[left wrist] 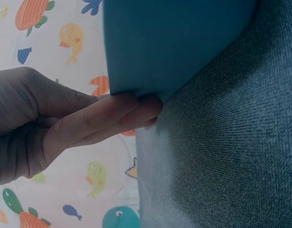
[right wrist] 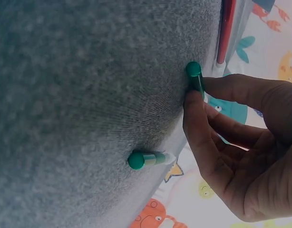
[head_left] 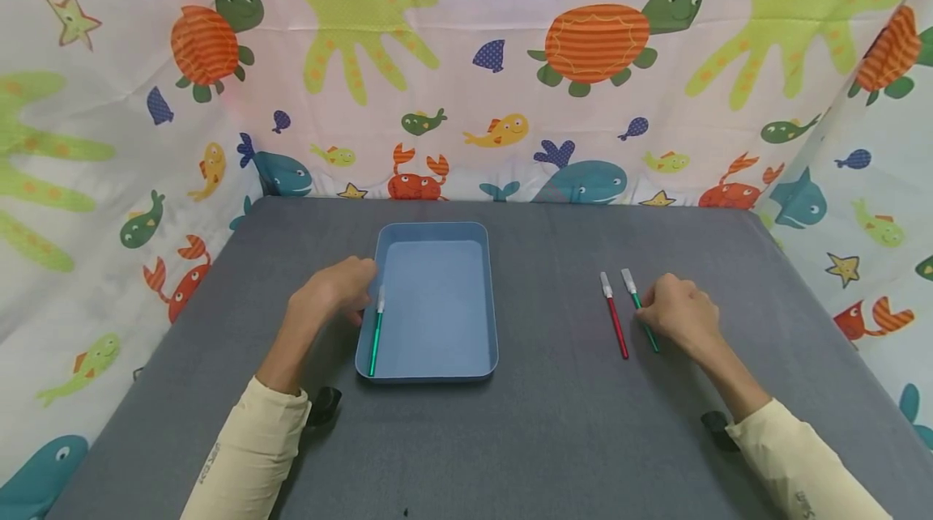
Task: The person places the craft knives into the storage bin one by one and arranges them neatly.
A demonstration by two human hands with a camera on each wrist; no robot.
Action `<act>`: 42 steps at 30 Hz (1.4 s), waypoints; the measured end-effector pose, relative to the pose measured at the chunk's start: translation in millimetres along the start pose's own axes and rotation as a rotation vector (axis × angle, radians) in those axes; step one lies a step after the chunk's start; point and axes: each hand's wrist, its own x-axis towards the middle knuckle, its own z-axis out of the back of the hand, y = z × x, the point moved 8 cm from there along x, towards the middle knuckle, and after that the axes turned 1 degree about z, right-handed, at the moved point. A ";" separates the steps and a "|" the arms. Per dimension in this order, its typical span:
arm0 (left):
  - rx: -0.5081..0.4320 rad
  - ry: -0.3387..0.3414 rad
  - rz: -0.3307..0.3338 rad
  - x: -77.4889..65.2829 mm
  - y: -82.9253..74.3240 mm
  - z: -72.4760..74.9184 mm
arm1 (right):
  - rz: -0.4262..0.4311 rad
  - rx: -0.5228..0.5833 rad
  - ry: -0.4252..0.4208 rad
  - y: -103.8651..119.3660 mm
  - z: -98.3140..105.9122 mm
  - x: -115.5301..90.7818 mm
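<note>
My left hand [head_left: 337,285] grips the left wall of a blue tray [head_left: 437,231], with its fingers along the outer side [left wrist: 103,118]. In the tray, a green marker [head_left: 377,334] with a whitish tip end leans along the left side. My right hand [head_left: 679,311] pinches another green marker [head_left: 649,332] between thumb and fingers over the table. A red marker [head_left: 616,324] lies just left of it. The right wrist view shows one more green marker [right wrist: 145,160] on the table beside the fingers; in the head view the hand hides it.
A grey cloth-covered table [head_left: 547,439] lies under everything. Along its back and sides hangs a white curtain [head_left: 452,34] printed with sea animals. Dark wrist straps [head_left: 324,407] show at both cream sleeves [head_left: 248,455].
</note>
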 end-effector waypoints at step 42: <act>-0.032 0.018 0.051 0.5 0.6 -1.5 | 0.021 0.112 -0.052 62.1 21.5 -8.3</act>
